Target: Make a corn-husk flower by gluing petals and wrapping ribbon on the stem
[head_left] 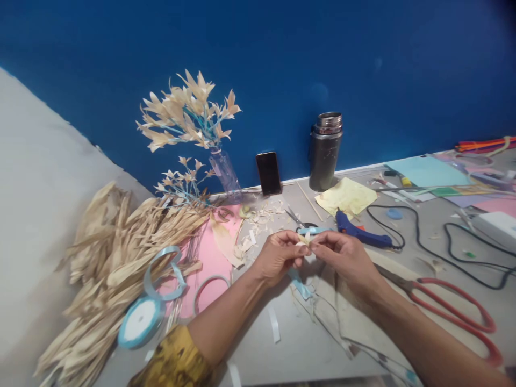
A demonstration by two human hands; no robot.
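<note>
Nearest, at the left, a round spool of pale blue satin ribbon (pixel 139 321) lies flat on the grey counter (pixel 298 349), its loose end curling up over a pink paper sheet (pixel 209 260). On the right, large red-handled scissors (pixel 457 307) lie just beside the right forearm.

Above the middle of the counter, the left hand (pixel 278 257) and the right hand (pixel 346 258) meet fingertip to fingertip. Both are pinched shut on a small cream husk piece (pixel 305 239), which sits between the thumbs and forefingers. It is mostly covered, and its visible part runs roughly left to right, from one hand to the other. A pale blue ribbon strip (pixel 301 283) hangs below the left hand, with its long axis slanting towards the person.

Left of the hands spreads a pile of dried tan husks (pixel 116 252). Beyond them lie a blue glue gun (pixel 360 231) and a yellow paper sheet (pixel 346 197). Against the blue wall (pixel 363 54) stand a dark phone (pixel 268 173), a dark metal flask (pixel 325 150) and a clear vase of cream husk flowers (pixel 189 115).
</note>
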